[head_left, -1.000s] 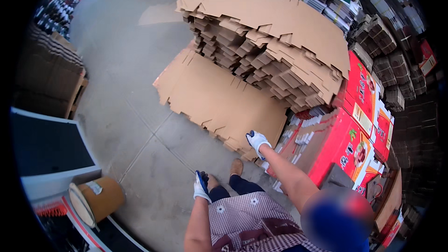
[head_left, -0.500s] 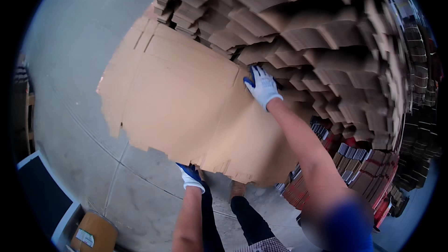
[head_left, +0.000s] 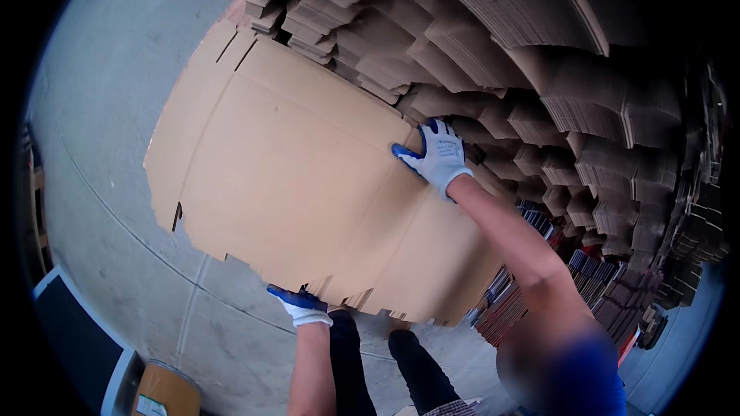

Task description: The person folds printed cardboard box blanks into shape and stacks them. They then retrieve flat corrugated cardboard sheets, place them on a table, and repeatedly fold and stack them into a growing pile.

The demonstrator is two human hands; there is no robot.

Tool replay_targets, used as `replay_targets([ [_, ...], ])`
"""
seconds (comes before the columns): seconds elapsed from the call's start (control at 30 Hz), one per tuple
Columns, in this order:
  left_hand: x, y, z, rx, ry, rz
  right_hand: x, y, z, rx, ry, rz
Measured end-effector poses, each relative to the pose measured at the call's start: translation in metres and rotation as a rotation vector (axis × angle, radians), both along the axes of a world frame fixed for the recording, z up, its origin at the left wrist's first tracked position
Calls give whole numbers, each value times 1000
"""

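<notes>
A large flattened cardboard box (head_left: 277,162), brown with crease lines and slots, spreads across the middle of the view. My left hand (head_left: 299,308), in a white glove with blue palm and fingers, grips its near edge; some of those fingers are hidden beneath. At the right-hand far edge my right hand (head_left: 441,156), gloved alike, holds the cardboard with the thumb lying on top and the fingers bent toward the rim. Whether the cardboard is one sheet or several layers, I cannot tell.
Tall stacks of flattened cardboard (head_left: 493,38) rise along the far right, right beside my right hand. Lower bundles (head_left: 590,277) stand below them. At the lower left are a dark panel with a pale frame (head_left: 77,331) and a brown stool-like seat (head_left: 173,389). Grey concrete floor (head_left: 108,131) extends left.
The cardboard has shifted slightly left and toward me. My left hand has moved a little left and nearer with its edge; my right hand stays at the far edge, its thumb more spread.
</notes>
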State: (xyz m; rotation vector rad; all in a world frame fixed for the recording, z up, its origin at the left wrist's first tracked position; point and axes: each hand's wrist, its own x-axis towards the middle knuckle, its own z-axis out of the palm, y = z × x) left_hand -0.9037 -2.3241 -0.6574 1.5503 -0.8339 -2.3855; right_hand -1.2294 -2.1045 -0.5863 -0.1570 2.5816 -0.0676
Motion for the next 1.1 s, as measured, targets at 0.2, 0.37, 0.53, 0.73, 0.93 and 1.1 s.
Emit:
replay_targets([
  [0.2,5,31,14,136,107,128,-1,16,-28,-176,91,-191],
  [0.37,26,31,-11,237,214,153,-1,0,-17,-170,-11,-211],
  [0.53,79,20,-23,174,322,-88,21,10,-18,-204,-68,-50],
  [0.73,94,18,-27,-434,20,-624,38,16,-43,-322,238,-65],
  [0.93,120,3,-32,-478,-17,-651,32,-3,-14,-272,-55,-205],
  [1.1,110,-12,-8,8,111,-226,77,-1,-18,-300,-129,-95],
])
